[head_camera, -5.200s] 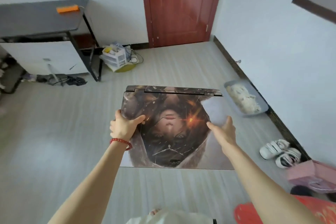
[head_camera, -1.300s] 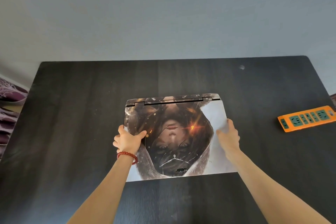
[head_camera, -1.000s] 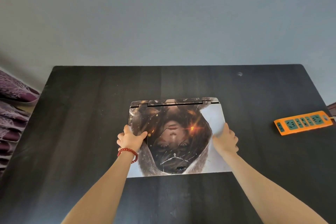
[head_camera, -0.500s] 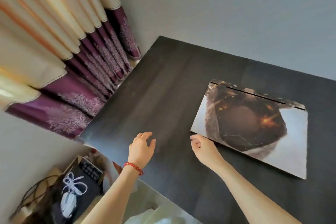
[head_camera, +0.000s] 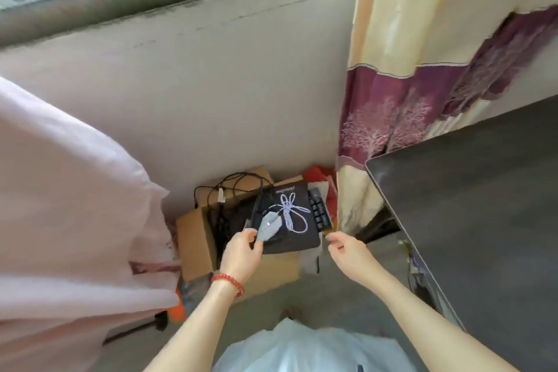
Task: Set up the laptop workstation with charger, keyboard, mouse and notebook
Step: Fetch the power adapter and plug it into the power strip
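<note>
On the floor beside the black table (head_camera: 471, 205) stands a cardboard box (head_camera: 196, 239). A dark notebook-like pad (head_camera: 297, 240) lies on top of it. A white mouse (head_camera: 268, 227) and its coiled white cord (head_camera: 291, 210) rest on that pad. A black keyboard (head_camera: 320, 212) pokes out under the pad's right edge. Black charger cables (head_camera: 232, 187) loop out of the box behind. My left hand (head_camera: 241, 254) reaches down, thumb and forefinger apart at the mouse's near end. My right hand (head_camera: 347, 251) hovers open just right of the pad. The laptop is out of view.
A cream and purple curtain (head_camera: 389, 106) hangs between the box and the table corner. Pink fabric (head_camera: 66, 196) fills the left side. A plaster wall (head_camera: 211, 76) under a window closes off the back. Red items (head_camera: 317, 174) lie behind the pad.
Both hands have left the laptop on the table. My view has swung left and down to the box on the floor, and both hands have dropped toward the mouse and pad.
</note>
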### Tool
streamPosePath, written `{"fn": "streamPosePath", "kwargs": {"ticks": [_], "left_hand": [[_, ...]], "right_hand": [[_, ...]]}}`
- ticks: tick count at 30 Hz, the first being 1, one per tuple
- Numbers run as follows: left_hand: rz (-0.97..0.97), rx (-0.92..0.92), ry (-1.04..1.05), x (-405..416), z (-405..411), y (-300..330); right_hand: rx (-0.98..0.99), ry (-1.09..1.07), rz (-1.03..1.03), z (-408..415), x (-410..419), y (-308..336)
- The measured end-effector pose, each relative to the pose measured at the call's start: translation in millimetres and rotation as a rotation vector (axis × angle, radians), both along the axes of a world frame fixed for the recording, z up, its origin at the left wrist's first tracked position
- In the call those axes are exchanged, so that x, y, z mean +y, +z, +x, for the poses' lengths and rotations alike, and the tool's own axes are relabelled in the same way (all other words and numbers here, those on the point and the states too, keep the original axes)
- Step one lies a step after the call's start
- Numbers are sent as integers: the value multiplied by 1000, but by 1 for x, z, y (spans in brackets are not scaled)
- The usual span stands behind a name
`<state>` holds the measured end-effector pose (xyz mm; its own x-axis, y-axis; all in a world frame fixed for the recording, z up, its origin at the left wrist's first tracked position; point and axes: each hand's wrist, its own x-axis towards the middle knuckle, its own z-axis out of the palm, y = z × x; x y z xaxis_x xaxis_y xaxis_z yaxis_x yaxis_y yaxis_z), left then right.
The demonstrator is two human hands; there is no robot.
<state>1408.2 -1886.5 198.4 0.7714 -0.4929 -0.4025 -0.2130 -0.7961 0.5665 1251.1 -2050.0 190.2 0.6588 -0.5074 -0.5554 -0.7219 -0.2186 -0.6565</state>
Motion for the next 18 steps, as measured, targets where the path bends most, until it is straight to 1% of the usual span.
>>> {"fn": "streamPosePath", "kwargs": {"ticks": [4, 5, 8, 12, 16, 18], "left_hand": [[26, 79, 121, 32, 38, -32], [29, 95, 131, 31, 42, -37], [19, 138, 183, 18, 70, -82], [35, 187, 209, -25, 98, -135], [155, 202, 185, -87, 136, -189], [241, 228, 163, -114, 153, -209]], "right_hand": [[38, 130, -20, 67, 22, -33], [37, 139, -24, 76, 24, -38], [34, 166, -39, 127, 21, -79], [-27, 103, -86, 178, 3, -117], [-60, -43, -104, 202, -26, -153], [-75, -78, -102, 203, -40, -165]]}}
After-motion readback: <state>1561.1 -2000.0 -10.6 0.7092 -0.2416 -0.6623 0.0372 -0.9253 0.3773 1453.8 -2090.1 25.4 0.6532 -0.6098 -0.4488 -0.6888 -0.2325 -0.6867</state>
